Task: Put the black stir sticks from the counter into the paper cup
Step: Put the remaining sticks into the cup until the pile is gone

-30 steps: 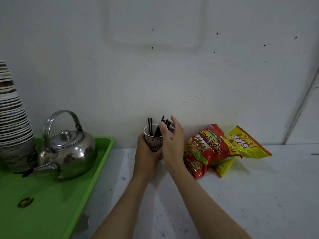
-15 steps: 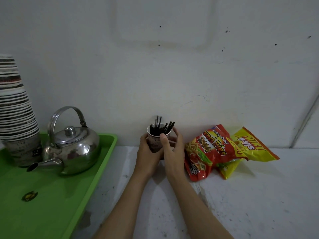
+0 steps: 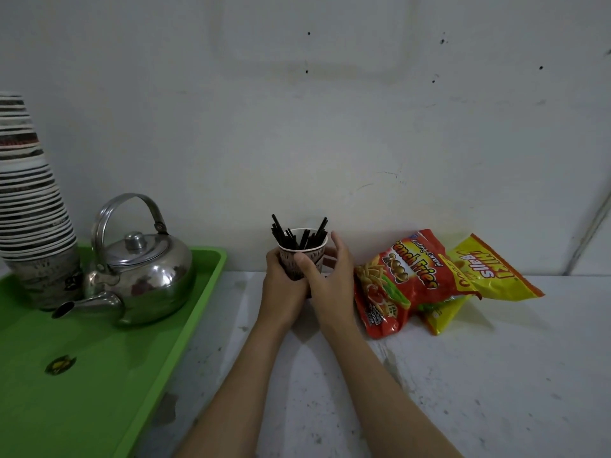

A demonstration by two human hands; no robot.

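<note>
Sticks stand in cup on counter. Left hand grasps cup; right hand apparently cradles it too, fingertips loose. Final step; next, release without tipping.

Only one view, from a camera worn on the head. Looks forward and a little down, straight toward a pale wall behind a white counter. Sits near enough that both forearms enter from the bottom edge and meet near the centre. Wide angle: takes in a green tray at the left edge and snack bags at the right. No second view to share with.
</note>
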